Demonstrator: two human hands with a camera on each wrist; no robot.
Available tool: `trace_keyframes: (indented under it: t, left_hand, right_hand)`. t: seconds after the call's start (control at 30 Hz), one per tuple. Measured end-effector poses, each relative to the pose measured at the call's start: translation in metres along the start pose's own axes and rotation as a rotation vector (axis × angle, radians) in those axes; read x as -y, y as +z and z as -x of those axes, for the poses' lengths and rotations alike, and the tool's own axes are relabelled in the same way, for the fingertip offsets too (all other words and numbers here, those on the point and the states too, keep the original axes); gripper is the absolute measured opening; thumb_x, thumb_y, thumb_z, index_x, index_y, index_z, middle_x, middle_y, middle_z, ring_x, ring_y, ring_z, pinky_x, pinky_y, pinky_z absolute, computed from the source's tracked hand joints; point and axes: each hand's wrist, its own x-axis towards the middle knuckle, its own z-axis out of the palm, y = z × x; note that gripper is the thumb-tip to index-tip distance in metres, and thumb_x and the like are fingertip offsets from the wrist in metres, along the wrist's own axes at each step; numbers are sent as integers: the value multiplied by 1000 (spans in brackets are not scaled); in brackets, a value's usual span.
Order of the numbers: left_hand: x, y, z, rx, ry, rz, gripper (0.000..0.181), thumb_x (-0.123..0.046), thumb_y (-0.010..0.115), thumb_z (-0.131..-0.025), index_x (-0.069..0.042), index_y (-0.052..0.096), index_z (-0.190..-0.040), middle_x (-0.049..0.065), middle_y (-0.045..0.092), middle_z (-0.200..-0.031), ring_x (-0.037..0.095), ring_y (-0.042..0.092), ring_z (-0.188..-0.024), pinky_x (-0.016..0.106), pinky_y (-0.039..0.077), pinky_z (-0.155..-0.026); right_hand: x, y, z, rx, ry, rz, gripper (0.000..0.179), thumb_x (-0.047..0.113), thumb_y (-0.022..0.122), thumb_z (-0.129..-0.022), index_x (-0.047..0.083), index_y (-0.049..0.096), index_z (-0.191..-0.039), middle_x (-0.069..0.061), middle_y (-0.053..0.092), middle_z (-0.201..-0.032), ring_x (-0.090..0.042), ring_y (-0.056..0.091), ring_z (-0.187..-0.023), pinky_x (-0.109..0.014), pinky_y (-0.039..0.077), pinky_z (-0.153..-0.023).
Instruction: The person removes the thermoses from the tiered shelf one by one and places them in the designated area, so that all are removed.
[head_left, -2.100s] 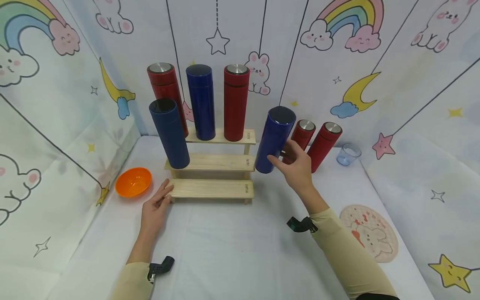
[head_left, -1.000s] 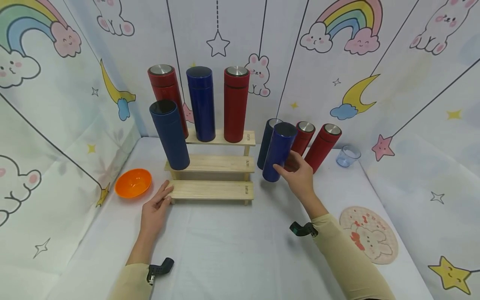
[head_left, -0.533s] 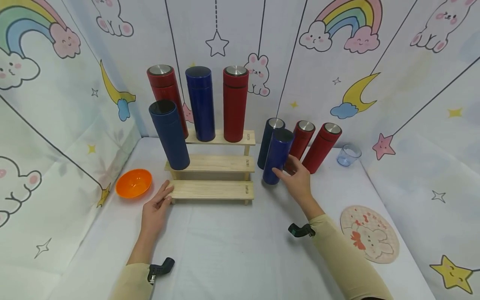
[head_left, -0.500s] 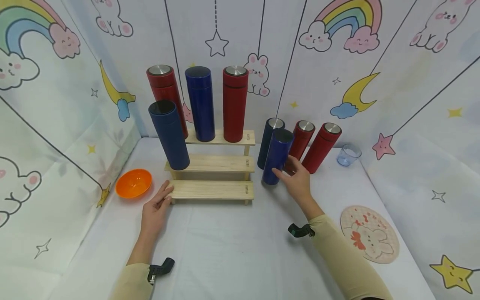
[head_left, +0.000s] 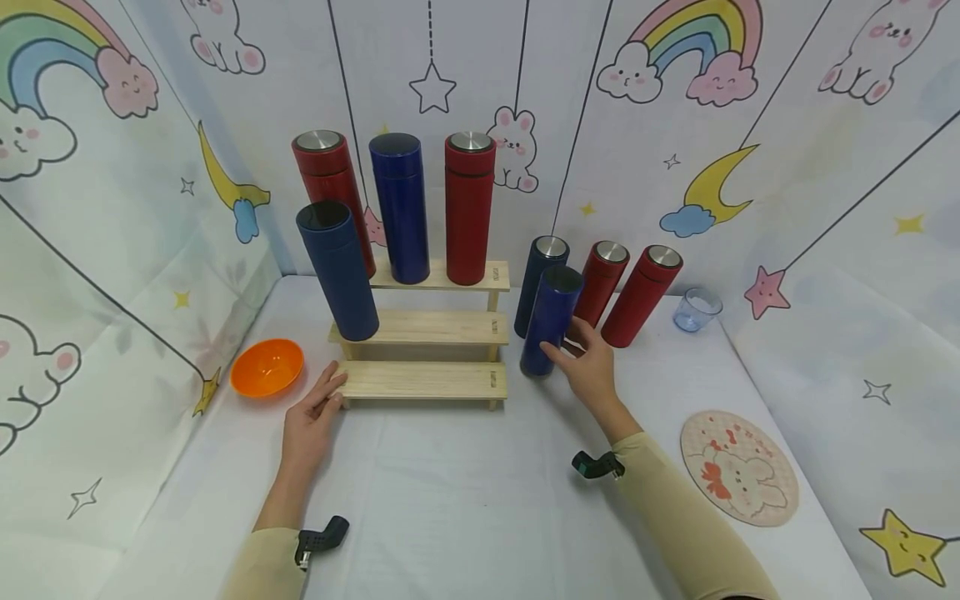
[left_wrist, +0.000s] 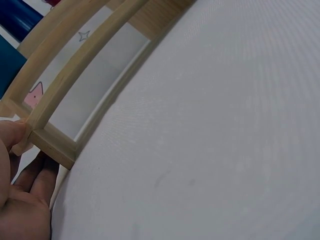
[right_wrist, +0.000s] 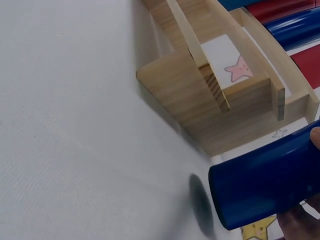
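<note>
My right hand (head_left: 592, 371) holds a glossy blue thermos (head_left: 551, 317) by its lower part, thumb on the near side. In the right wrist view, the base of this thermos (right_wrist: 260, 180) hangs over the white table with a shadow below it. My left hand (head_left: 306, 429) grips the left end of the lowest shelf of a three-step wooden rack (head_left: 420, 379). A matte blue thermos (head_left: 341, 279) stands at the left of the middle shelf. On the top shelf are a red thermos (head_left: 330, 171), a glossy blue thermos (head_left: 400, 208) and another red thermos (head_left: 470, 212).
Behind the held thermos stand a dark blue thermos (head_left: 534, 271) and two red ones, a nearer-left red thermos (head_left: 602, 279) and a right red thermos (head_left: 642, 298). An orange bowl (head_left: 267, 368), a clear cup (head_left: 697, 310) and a round rabbit mat (head_left: 738, 468) lie around the table.
My right hand has brought the glossy blue thermos down and toward me, uncovering the dark blue thermos behind it. The left hand has stayed at the rack.
</note>
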Motion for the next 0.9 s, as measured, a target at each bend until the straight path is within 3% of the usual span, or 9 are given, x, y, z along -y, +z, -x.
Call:
trace_keyframes:
  t: [0.43,0.67,0.9]
  left_hand:
    - [-1,-1,1,5,0,-21,37,-9,61,-112,-7,67,-148,1,48,-167,16,39,-157,10,41,-109]
    - [-4,0,2,1,-16,-15,37,-5,61,-111,-4,67,-148,4,47,-167,23,38,-157,8,41,-108]
    - [-1,-1,1,10,15,-6,38,-8,63,-111,-6,67,-148,6,47,-167,20,39,-157,8,41,-108]
  right_hand:
    - [-7,1,2,14,27,46,67,26,90,-93,4,61,-150,-19,67,-143,-38,68,-127,-54,57,-104]
    - [-11,3,4,21,26,52,67,24,89,-94,5,60,-150,-18,66,-144,-37,68,-128,-52,57,-105]
    - [-12,4,6,18,20,56,65,21,90,-92,5,61,-148,-18,67,-142,-36,69,-127,-51,58,-104]
